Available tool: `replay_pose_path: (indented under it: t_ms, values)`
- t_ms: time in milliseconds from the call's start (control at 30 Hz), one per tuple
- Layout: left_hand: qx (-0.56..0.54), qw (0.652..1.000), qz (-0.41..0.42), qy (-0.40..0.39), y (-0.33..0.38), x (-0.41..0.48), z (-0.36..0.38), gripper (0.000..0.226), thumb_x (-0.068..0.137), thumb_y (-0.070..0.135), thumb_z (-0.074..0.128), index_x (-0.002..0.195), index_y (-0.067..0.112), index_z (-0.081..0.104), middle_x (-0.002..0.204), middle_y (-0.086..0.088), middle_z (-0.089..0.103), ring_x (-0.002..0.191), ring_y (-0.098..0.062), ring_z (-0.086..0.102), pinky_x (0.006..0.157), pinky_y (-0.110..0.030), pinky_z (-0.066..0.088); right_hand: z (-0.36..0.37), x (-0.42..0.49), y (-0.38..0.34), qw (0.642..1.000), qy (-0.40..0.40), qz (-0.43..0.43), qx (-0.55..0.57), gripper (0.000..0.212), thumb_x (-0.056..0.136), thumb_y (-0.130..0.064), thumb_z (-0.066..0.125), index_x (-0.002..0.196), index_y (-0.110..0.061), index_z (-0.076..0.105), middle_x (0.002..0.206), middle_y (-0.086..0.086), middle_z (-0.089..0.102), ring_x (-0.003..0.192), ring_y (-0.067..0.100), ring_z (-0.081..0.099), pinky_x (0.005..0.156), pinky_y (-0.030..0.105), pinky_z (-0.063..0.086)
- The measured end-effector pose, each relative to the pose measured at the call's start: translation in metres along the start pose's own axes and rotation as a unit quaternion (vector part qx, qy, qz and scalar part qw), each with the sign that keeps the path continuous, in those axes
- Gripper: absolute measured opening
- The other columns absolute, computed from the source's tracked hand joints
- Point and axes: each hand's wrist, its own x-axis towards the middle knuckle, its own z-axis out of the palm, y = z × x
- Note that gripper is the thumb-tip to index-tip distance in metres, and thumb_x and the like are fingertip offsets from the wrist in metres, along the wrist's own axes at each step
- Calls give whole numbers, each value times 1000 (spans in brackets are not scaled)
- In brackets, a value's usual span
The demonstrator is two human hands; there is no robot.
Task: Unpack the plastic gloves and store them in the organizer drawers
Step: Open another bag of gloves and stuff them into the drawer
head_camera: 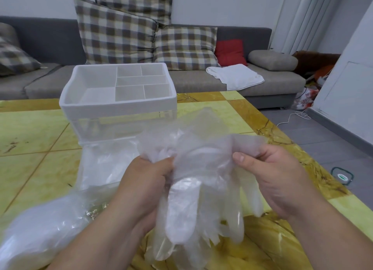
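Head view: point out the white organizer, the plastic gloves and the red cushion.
white organizer (117, 108), head view, front wall of its top tray.
plastic gloves (203, 165), head view, palm area of the bunch.
red cushion (230, 52), head view, middle of its face.

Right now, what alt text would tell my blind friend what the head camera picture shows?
A person's left grip and right grip hold a bunch of clear plastic gloves above a yellow table. Behind them stands a white organizer with empty top compartments, and a grey sofa with checked cushions beyond.
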Motion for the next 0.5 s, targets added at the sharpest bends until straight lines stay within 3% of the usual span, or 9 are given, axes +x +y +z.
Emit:
replay_pose_path:
  t_ms: [67,133,267,400,500]
  values:
    - [-4,1000,0,-4,0,0,-1,26,85,-13,55,68,4,65,54,-9,58,45,-22,59,42,-24,46,-1,2,1,998,8,31,56,23,75,-15,67,93,-9,80,101,13,77,97,23,74,76,25,58]
    - [-5,1000,4,-14,0,-1,0,19,87,-9,58,75,1,68,57,-9,64,49,-22,64,44,-25,49,-4,4,3,996,15,52,78,27,74,-15,67,97,-7,79,104,12,76,99,23,73,76,25,57]
    - [-16,999,12,-29,-1,-2,1,7,79,0,67,85,0,70,70,-14,71,57,-24,70,48,-28,53,-7,8,6,990,22,79,115,33,73,-13,66,104,-5,76,110,12,75,106,24,71,91,37,50]
    - [-4,999,4,-33,-1,-3,2,38,64,14,74,100,-1,74,97,-27,73,81,-35,70,79,-44,52,-11,12,11,987,21,105,123,39,71,-16,68,108,-4,73,112,12,74,108,27,69,88,36,49]
    - [-6,999,-6,-37,0,-6,3,47,64,15,76,106,-5,71,98,-31,70,82,-36,62,76,-44,47,-14,16,17,983,9,123,139,55,62,-27,83,110,-4,72,116,14,72,109,29,68,85,38,48]
